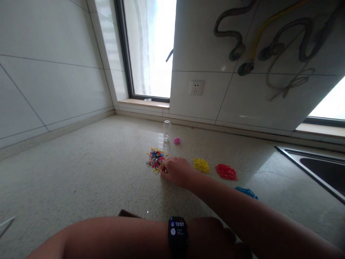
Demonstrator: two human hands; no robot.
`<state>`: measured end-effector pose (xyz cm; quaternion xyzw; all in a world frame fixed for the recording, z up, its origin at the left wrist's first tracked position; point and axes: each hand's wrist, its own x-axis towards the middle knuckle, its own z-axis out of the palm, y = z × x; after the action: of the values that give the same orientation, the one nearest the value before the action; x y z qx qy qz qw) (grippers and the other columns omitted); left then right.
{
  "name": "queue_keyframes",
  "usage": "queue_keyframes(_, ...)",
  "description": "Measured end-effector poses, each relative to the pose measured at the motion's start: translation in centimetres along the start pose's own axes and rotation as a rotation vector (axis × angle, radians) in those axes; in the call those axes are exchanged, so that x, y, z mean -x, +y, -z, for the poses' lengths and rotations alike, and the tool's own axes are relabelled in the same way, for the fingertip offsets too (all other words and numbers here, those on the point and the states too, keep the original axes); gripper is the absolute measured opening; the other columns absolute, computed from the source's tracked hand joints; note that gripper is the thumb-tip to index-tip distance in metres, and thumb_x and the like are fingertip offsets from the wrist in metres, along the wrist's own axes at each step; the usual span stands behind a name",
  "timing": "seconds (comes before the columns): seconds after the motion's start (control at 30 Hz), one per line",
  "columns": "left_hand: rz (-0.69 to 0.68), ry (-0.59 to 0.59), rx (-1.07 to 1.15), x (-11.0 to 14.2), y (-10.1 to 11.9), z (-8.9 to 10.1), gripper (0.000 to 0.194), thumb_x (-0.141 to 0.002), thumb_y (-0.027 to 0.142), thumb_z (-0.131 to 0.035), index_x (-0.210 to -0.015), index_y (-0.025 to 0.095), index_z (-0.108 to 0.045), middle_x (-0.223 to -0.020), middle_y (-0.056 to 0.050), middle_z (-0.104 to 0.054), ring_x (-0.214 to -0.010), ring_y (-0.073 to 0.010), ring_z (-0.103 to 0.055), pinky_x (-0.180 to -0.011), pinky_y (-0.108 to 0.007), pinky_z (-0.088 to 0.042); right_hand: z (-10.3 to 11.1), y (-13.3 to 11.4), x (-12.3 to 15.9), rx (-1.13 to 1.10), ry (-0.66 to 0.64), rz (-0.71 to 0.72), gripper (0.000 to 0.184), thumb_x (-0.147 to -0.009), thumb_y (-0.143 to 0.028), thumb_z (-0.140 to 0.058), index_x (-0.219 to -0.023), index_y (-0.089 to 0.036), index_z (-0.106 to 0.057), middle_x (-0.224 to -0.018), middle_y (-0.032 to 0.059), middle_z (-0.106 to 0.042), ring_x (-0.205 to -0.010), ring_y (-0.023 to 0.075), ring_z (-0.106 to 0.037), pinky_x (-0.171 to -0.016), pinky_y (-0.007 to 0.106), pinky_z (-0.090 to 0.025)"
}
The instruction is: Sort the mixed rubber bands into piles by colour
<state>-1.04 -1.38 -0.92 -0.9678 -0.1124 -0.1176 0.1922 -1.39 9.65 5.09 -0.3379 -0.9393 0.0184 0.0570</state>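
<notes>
1. Head view: mixed bands [155,158] heaped on counter [102,180]; loops point in many directions.
2. Right hand [174,171] at heap's right edge, fingers curled; pinch indeterminable.
3. Blue bands [246,192], right: long axis slants far-left to near-right.
4. Clear container [167,130] beyond heap: long axis vertical; contents indeterminable.
5. Left hand [208,233] low, shadowed; finger state indeterminable.

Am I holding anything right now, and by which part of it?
I can't tell: your right hand is at the mixed colorful pile, but any grip there is hidden; your left hand is too shadowed.
</notes>
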Motion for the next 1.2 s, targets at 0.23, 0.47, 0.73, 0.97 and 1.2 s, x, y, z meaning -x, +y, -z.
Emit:
queue_keyframes(0.23, 0.01, 0.193, 0.277, 0.6, 0.5, -0.9, 0.046, -0.089, 0.042, -0.059, -0.133, 0.028, -0.05, -0.07, -0.001, -0.054, -0.059, -0.0187, -0.056, -0.04, -0.029, -0.03, 1.1, 1.1, 1.0, 0.013, 0.003, -0.047, 0.018, -0.084, -0.026, -0.059, -0.087, -0.02, -0.075, -0.089, 0.0089, -0.076, -0.084, 0.0227, -0.07, -0.073, 0.029, -0.046)
queue_keyframes(0.47, 0.012, 0.227, 0.268, 0.4, 0.0, 1.2, 0.032, -0.093, 0.031, -0.054, -0.125, 0.023, -0.053, -0.078, 0.0, -0.059, -0.057, -0.017, -0.051, -0.037, -0.031, -0.027, 2.9, 1.9, 0.9, 0.013, 0.016, -0.094, 0.02, -0.085, -0.029, -0.059, -0.089, -0.02, -0.076, -0.088, 0.0083, -0.076, -0.082, 0.0221, -0.07, -0.07, 0.028, -0.045)
queue_keyframes(0.73, 0.003, 0.166, 0.23, 0.6, -0.4, 2.7, 0.033, -0.096, 0.026, -0.049, -0.128, 0.021, -0.055, -0.079, 0.002, -0.054, -0.052, -0.015, -0.042, -0.037, -0.03, -0.025, 3.8, 2.7, 1.5, -0.12, 0.08, -0.1, 0.017, -0.083, -0.029, -0.063, -0.087, -0.02, -0.077, -0.083, 0.0064, -0.075, -0.073, 0.0182, -0.066, -0.065, 0.027, -0.042)
queue_keyframes(0.97, 0.008, 0.219, 0.176, 0.3, -0.3, 2.3, 0.025, -0.097, 0.025, -0.049, -0.12, 0.021, -0.058, -0.073, 0.003, -0.049, -0.051, -0.0145, -0.043, -0.037, -0.029, -0.02, 5.6, 7.1, 6.6, -0.565, 0.213, -0.154, 0.021, -0.085, -0.033, -0.063, -0.083, -0.016, -0.075, -0.066, 0.0027, -0.066, -0.057, 0.0113, -0.051, -0.054, 0.026, -0.036)
queue_keyframes(1.2, -0.003, 0.267, 0.165, 0.1, -0.2, 1.6, 0.02, -0.099, 0.026, -0.047, -0.115, 0.019, -0.057, -0.068, 0.004, -0.045, -0.051, -0.0136, -0.042, -0.038, -0.028, -0.023, 7.0, 11.6, 13.4, -0.998, 0.645, -0.321, 0.019, -0.075, -0.038, -0.075, -0.081, -0.02, -0.077, -0.066, 0.0021, -0.064, -0.06, 0.0119, -0.051, -0.057, 0.026, -0.041)
